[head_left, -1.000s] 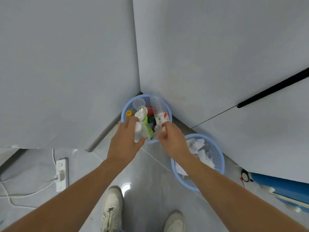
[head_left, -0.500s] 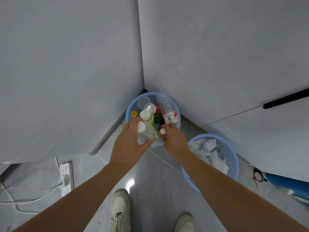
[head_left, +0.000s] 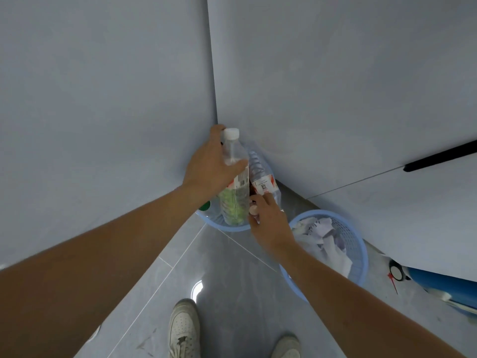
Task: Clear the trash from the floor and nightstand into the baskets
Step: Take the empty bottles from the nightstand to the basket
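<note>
My left hand (head_left: 209, 166) grips a clear plastic bottle with a white cap and green label (head_left: 233, 192), held upright with its base inside the blue basket (head_left: 224, 226) in the wall corner. My right hand (head_left: 268, 218) rests at that basket's near rim, fingertips touching the base of a second clear bottle with a red and white label (head_left: 260, 174) that leans against the wall. Whether the right hand grips it is unclear. A green cap (head_left: 204, 205) shows inside the basket. A second blue basket (head_left: 360, 257) to the right holds crumpled white paper (head_left: 325, 236).
Grey walls meet in a corner just behind the baskets. The floor is glossy grey tile (head_left: 232, 280). My white shoes (head_left: 183, 329) stand below. A blue object (head_left: 444, 285) and a black and white round thing (head_left: 396, 271) lie at the right.
My left hand has risen and moved deeper toward the corner, lifting the green-label bottle upright. The camera has come closer to the baskets. The right hand stays at the basket's rim.
</note>
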